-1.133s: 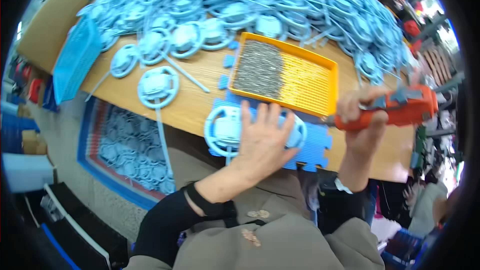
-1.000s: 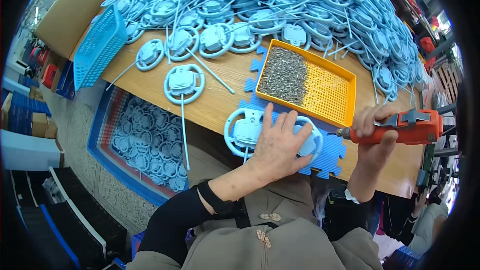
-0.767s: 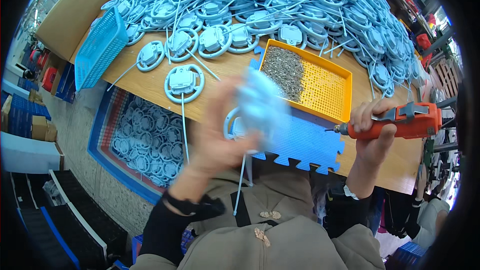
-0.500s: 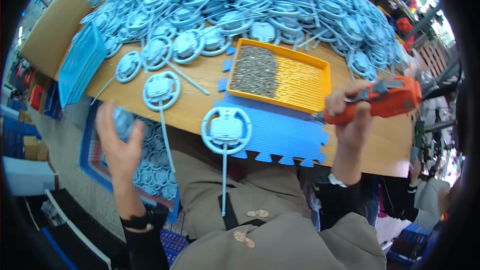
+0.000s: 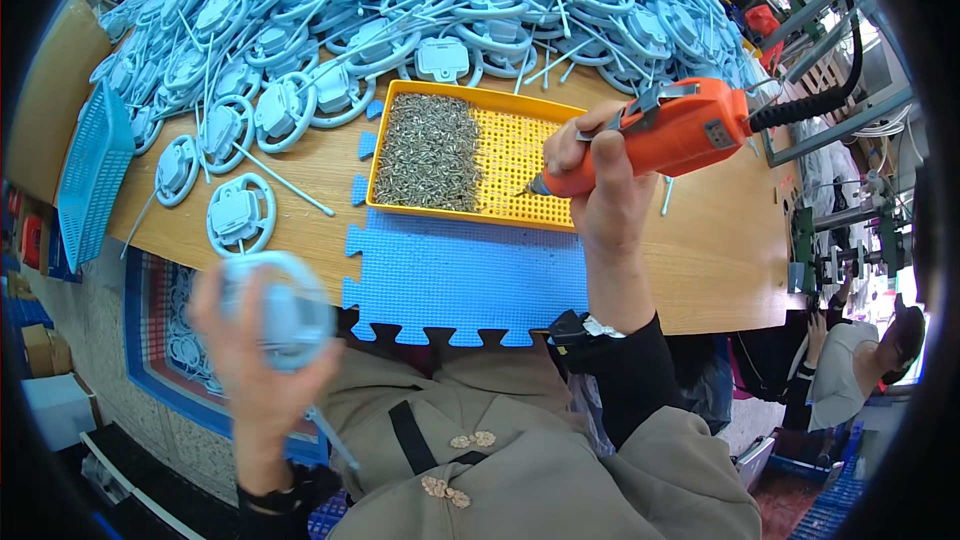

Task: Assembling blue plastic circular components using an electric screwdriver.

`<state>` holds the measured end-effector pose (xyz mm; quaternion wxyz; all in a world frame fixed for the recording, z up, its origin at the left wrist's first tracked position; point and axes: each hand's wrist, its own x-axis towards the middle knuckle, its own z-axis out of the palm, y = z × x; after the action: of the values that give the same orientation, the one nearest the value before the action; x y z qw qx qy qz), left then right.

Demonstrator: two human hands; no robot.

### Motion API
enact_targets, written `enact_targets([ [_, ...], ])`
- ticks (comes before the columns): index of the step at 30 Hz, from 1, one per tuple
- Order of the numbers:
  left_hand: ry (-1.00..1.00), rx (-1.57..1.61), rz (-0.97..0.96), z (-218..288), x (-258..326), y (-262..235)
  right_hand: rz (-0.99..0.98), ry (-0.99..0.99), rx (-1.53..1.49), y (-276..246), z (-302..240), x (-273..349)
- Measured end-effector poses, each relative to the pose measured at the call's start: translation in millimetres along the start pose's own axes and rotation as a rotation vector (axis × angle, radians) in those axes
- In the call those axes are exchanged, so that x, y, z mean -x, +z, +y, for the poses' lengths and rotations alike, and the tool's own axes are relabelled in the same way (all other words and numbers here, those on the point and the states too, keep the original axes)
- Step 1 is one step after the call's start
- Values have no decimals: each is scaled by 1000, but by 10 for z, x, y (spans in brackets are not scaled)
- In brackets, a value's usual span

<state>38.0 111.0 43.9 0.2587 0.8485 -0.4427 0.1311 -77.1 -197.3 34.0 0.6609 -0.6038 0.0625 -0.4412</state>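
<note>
A light blue plastic wheel-shaped part with a thin rod is in my left hand at the table's front edge. Hand and wheel are both smeared by motion. The fingers curl round the wheel's left side, and the rod slants down past my wrist. My right hand is wrapped round an orange electric screwdriver with a black coiled cord. Its tip points left, over the yellow perforated tray. Small metal screws fill the tray's left half. Another wheel part lies on the table beyond my left hand.
A large heap of blue wheel parts covers the table's far side. A blue foam mat lies before the tray. At left stand a blue basket and, below the table, a blue-rimmed crate. Another person is at right.
My left hand has come from over the crate to the table edge and now holds a wheel part. The wheel part by the mat has left its place. The screwdriver has moved left over the tray.
</note>
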Motion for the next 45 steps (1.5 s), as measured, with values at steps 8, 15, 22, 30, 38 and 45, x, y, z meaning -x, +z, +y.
enact_targets([
  [8, -236, -339, -113, -838, 192, -290, -22, 5, -16, 55, 118, -56],
  [15, -245, -283, -7, -996, -460, 576, -53, -19, 23, -5, 77, -25],
  [22, -214, -9, -88, -813, -473, 452, -30, -94, -13, 61, -268, -83],
  [30, 202, 426, -313, 317, -317, 904, -232, 32, 13, 644, -413, 220],
  [38, 216, 382, -340, 363, -315, 926, -251, 54, 65, 598, -325, 337],
  [45, 206, 372, -341, 371, -309, 925, -255, 52, 32, 603, -217, 388],
])
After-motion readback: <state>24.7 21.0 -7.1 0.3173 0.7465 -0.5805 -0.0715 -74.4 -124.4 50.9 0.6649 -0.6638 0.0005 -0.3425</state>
